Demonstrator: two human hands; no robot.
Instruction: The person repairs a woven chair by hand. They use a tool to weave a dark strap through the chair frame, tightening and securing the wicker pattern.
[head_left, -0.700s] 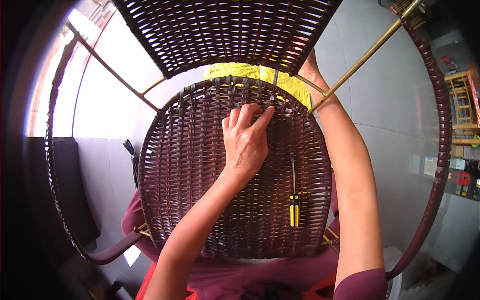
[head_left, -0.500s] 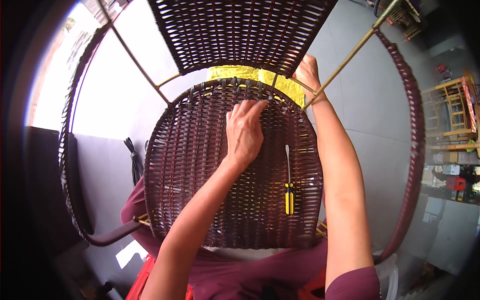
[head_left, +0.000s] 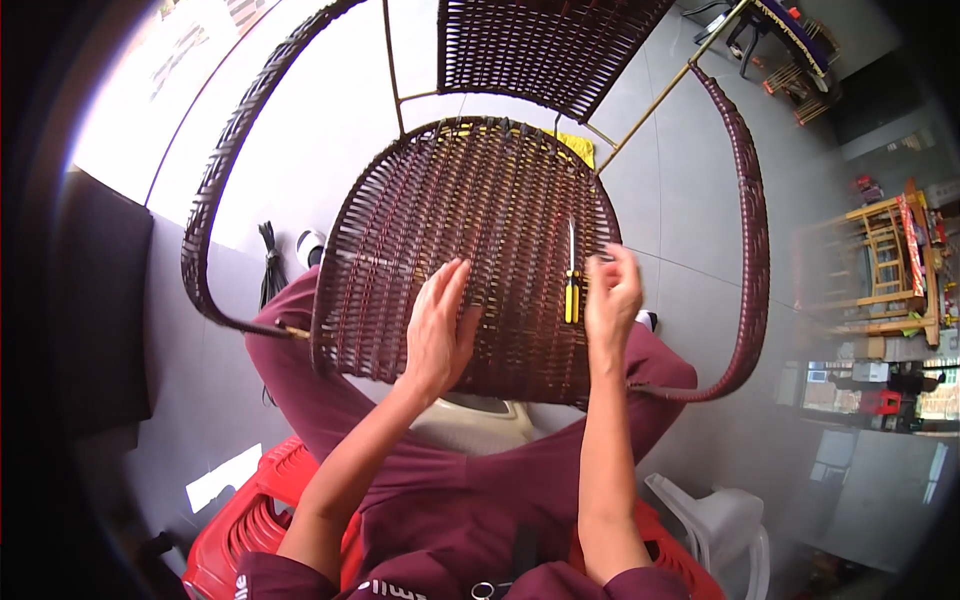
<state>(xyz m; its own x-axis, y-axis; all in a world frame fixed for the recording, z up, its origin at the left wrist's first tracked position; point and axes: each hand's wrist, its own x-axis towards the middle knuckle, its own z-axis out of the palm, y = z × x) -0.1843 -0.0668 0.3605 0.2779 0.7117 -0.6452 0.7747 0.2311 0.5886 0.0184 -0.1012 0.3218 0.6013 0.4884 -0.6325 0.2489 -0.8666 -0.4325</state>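
Observation:
A dark brown woven chair seat (head_left: 420, 220) rests over my legs, with its woven backrest (head_left: 545, 50) above. My left hand (head_left: 440, 325) is open, fingers extended and close together, at the seat's lower middle. My right hand (head_left: 613, 295) is by the seat's right edge, its fingers bent and blurred; I cannot tell if anything is in them. Just left of it a screwdriver (head_left: 571, 298) with a yellow and black handle lies on the weave, shaft pointing away from me.
Wrapped armrests (head_left: 750, 230) and metal rods surround the seat. Yellow material (head_left: 578, 148) shows behind it. Black strands (head_left: 273, 275) stand at the left. A red plastic stool (head_left: 240, 515) is beneath me, a white one (head_left: 710, 520) at lower right. A wooden frame (head_left: 885, 270) stands at the right.
Both hands have moved back toward me: my left from the seat's upper middle, my right from the upper frame to beside the screwdriver. The view now shows more of my legs and stools.

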